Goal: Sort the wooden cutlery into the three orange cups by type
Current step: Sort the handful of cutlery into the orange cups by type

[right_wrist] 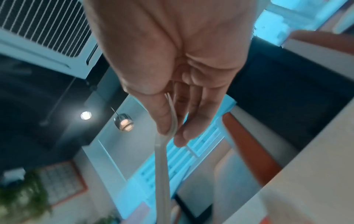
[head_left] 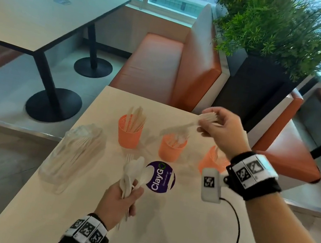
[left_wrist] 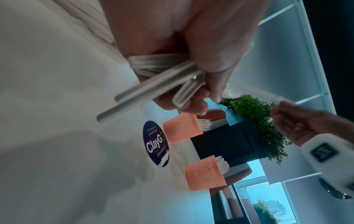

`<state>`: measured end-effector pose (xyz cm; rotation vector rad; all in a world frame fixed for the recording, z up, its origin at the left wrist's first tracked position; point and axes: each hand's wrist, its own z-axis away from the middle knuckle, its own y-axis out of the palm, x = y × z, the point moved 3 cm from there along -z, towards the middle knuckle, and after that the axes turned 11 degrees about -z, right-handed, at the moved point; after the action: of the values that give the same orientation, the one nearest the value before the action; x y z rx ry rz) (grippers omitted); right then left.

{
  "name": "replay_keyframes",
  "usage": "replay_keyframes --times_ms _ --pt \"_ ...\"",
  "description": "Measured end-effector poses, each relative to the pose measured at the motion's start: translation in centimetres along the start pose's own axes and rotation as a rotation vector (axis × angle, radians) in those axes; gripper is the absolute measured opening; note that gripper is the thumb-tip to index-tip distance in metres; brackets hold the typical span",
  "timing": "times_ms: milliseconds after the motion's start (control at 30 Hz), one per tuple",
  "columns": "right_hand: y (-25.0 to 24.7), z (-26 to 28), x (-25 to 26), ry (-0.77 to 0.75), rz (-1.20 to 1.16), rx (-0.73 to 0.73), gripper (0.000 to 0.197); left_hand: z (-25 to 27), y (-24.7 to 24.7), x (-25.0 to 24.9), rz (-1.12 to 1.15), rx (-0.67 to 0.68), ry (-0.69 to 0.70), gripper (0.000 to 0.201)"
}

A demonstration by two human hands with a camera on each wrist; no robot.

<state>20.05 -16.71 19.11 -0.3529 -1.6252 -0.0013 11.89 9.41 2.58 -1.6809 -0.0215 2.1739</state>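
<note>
Head view: three orange cups stand in a row across the far half of the desk [head_left: 158,228]. The left cup [head_left: 128,135] holds upright wooden pieces; the middle cup [head_left: 171,149] and the right cup [head_left: 211,162] also hold cutlery, the right one partly hidden behind the right wrist. The right hand [head_left: 221,128] is raised above and behind the middle cup, its grip closed as a pinch on the tined end of a single fork [head_left: 184,126]; the handle slants down toward the middle cup's mouth, blurred. The right wrist view confirms thumb and fingers pinching the fork [right_wrist: 162,159] at its head. The left hand [head_left: 120,198] is held over the near centre of the desk, its grip closed around a bundle of spoons [head_left: 132,173], bowls upward; fork tines show just behind the bundle. The left wrist view shows several handles clamped in the curled fingers [left_wrist: 214,75]. A round purple ClayGo sticker [head_left: 160,177] lies on the desk just beside the bundle. A clear plastic bag [head_left: 73,155] of further cutlery lies along the left edge.
</note>
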Motion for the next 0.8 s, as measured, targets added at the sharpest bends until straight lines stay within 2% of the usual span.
replay_keyframes --times_ms 67,133,233,333,467,500,533,600,667,733,800 --pt "-0.8 -2.6 -1.7 -0.012 0.116 -0.09 0.011 0.0 -0.5 -0.1 0.001 -0.007 0.006 0.018" --pt "-0.6 -4.7 -4.1 0.019 0.237 -0.121 0.008 0.0 -0.9 0.2 0.053 -0.014 -0.016 0.013" --pt "0.7 -6.6 -7.5 0.139 0.333 -0.053 0.011 0.1 -1.1 0.5 0.097 0.004 -0.038 0.015" --pt "2.1 -6.9 -9.3 0.202 0.459 0.023 0.021 0.3 -1.2 0.3 0.044 -0.003 -0.03 0.016" --pt "2.0 -6.9 -8.0 0.222 0.659 0.092 0.057 0.5 -1.2 -0.3 -0.049 -0.015 0.004 0.019" --pt "1.9 -6.9 -7.1 0.203 0.702 0.11 0.06 0.6 -1.1 -0.5 -0.056 -0.011 0.012 0.019" --pt "1.9 -6.6 -5.9 0.158 0.723 0.118 0.057 0.7 -1.1 -0.7 -0.058 -0.004 0.017 0.02" --pt "2.8 -5.2 -3.4 0.037 0.673 0.145 0.036 0.9 -0.9 -1.0 -0.062 0.017 0.024 0.02" --pt "4.8 -2.5 -1.1 -0.051 0.566 0.297 0.022 1.1 -0.7 -1.3 -0.063 0.035 0.027 0.021" --pt "7.3 0.9 0.6 -0.088 0.526 0.559 0.023 1.4 -0.3 -1.6 -0.054 0.074 0.031 0.02" --pt "9.3 3.8 1.2 -0.057 0.554 0.804 0.028 1.8 0.1 -2.1 -0.067 0.114 0.051 0.016"
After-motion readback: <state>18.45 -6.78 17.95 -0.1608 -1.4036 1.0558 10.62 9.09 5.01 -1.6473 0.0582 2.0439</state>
